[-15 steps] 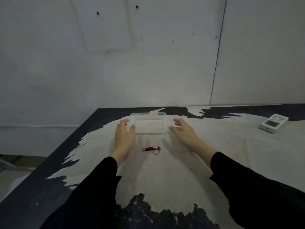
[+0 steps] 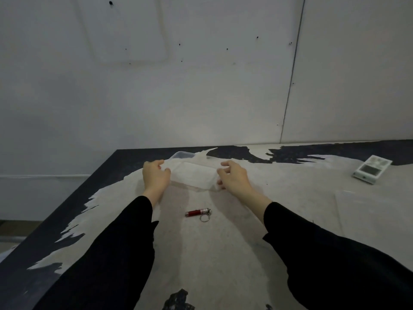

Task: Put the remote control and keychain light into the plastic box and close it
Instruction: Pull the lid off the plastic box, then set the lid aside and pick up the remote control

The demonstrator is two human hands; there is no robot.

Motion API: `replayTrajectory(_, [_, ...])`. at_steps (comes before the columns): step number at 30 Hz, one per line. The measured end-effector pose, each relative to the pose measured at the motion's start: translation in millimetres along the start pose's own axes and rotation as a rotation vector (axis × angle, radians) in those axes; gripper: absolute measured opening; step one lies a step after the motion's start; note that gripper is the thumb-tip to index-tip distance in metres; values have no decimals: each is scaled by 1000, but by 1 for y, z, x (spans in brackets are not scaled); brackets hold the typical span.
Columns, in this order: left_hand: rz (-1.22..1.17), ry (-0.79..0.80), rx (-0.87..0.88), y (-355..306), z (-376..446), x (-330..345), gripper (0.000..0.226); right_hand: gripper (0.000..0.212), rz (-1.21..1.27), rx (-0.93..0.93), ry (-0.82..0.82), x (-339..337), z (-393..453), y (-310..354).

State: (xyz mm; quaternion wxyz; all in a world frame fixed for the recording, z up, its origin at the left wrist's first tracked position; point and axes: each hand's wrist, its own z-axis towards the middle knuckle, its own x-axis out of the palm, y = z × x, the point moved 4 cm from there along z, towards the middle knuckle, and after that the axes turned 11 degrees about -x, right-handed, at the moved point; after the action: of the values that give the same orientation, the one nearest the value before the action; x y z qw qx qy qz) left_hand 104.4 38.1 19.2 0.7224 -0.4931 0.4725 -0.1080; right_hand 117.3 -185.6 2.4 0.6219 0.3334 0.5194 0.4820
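The clear plastic box [image 2: 182,155] sits at the far middle of the table; only its back left corner shows. In front of it its clear lid [image 2: 194,176] is tilted, held at both ends. My left hand [image 2: 155,175] grips the lid's left end and my right hand [image 2: 233,176] grips its right end. The red keychain light [image 2: 197,213] with a metal ring lies on the table nearer to me, between my forearms. Far to the right, away from both hands, lies the white remote control [image 2: 372,168].
The table [image 2: 223,253] is dark with a large pale worn patch; its left edge runs diagonally from the far corner toward me. A white wall stands directly behind the table.
The lid has come up off the box and shifted toward me and to the right, tilted between my hands. The keychain light and remote have not moved.
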Motion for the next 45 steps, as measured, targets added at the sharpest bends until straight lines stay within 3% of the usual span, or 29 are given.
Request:
replayTrajectory(3, [-51, 57, -74, -6, -5, 9, 46, 49, 12, 44, -8, -10, -1, -2])
replayTrajectory(9, [23, 355, -82, -36, -59, 41, 63, 47, -122, 119, -1, -81, -19, -17])
replayTrajectory(14, [57, 557, 14, -55, -138, 57, 73, 44, -232, 104, -14, -156, -71, -19])
replayTrajectory(19, [39, 510, 115, -43, -193, 49, 62, 40, -395, 50, 101, -182, -119, -10])
replayTrajectory(23, [-130, 476, 93, -17, -220, 38, 55, 42, -390, -1, 166, -183, -143, -8])
replayTrajectory(26, [-218, 469, 86, -7, -231, 35, 50, 40, -373, -62, 117, -181, -154, -13])
replayTrajectory(31, [-157, 424, 177, -11, -239, 38, 49, 23, -322, -138, -50, -201, -139, -16])
replayTrajectory(33, [-122, 405, 190, -12, -240, 40, 48, 21, -481, -214, -169, -228, -115, -26])
replayTrajectory(35, [-126, 404, 192, -11, -240, 41, 48, 30, -719, -219, -183, -259, -88, -48])
replayTrajectory(39, [-136, 401, 196, -13, -239, 40, 48, 50, -1147, -39, -16, -302, -52, -89])
replayTrajectory(41, [-122, 396, 191, -13, -239, 39, 48, 58, -1315, -52, 48, -307, -39, -94])
replayTrajectory(45, [-120, 398, 187, -11, -240, 36, 47, 41, -1632, -191, 226, -301, -23, -97])
